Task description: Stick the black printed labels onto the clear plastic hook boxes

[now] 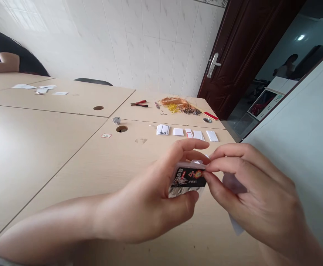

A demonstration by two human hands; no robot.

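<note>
My left hand [156, 195] is wrapped round a small clear plastic box [189, 179] above the table's near part. The box has a hang tab on top and a black printed label with red and white marks. Below the label, thin curved metal pieces show through; they look like fish hooks. Closed in a pinch, my right hand [257, 188] has thumb and fingertips on the box's upper right corner. Something white like paper [235, 224] shows behind my right palm; I cannot tell whether that hand holds it.
Beyond my hands lie several stacks of white cards [178, 132], pliers [139, 103], a bundle of copper-coloured wire [178, 104] and a crumpled silvery piece [116, 120]. The tabletop has round holes [122, 129]. Another person [14, 55] sits at the far left. A dark door [233, 48] stands ajar.
</note>
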